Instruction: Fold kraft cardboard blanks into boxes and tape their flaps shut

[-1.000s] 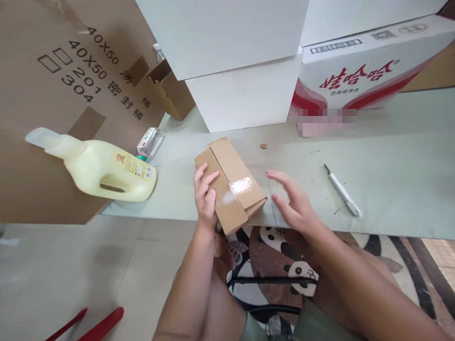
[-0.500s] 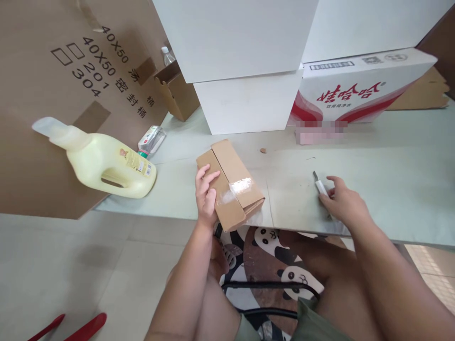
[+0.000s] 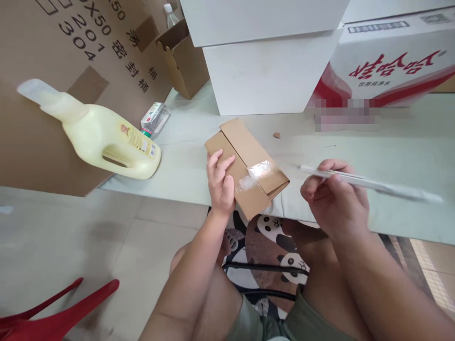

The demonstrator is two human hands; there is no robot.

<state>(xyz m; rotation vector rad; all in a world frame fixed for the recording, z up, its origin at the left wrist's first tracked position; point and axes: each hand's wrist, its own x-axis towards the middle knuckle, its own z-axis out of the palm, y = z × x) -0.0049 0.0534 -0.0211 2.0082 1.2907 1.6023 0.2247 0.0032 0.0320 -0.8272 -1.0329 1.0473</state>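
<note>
A small brown cardboard box [image 3: 245, 151], tilted at the table's front edge, has clear shiny tape [image 3: 261, 169] across its top seam. My left hand [image 3: 222, 184] grips its left side, fingers spread over the top flap. To the right, my right hand [image 3: 334, 199] is closed round a white utility knife [image 3: 377, 183], raised above the table. The knife's blade end points left toward the taped seam, apart from the box. Motion blurs the knife, so the blade itself is hard to make out.
On the left, a large yellow jug [image 3: 110, 137] stands beside a small clear bottle [image 3: 156, 118]. An open brown carton [image 3: 186, 59], white boxes [image 3: 263, 78] and a red-and-white carton [image 3: 394, 71] line the back. A brown scrap [image 3: 277, 135] lies on the pale table cover [image 3: 185, 161].
My right hand has picked the utility knife up off the table and brought it left, toward the box. My left hand still holds the box. The whole view has shifted somewhat.
</note>
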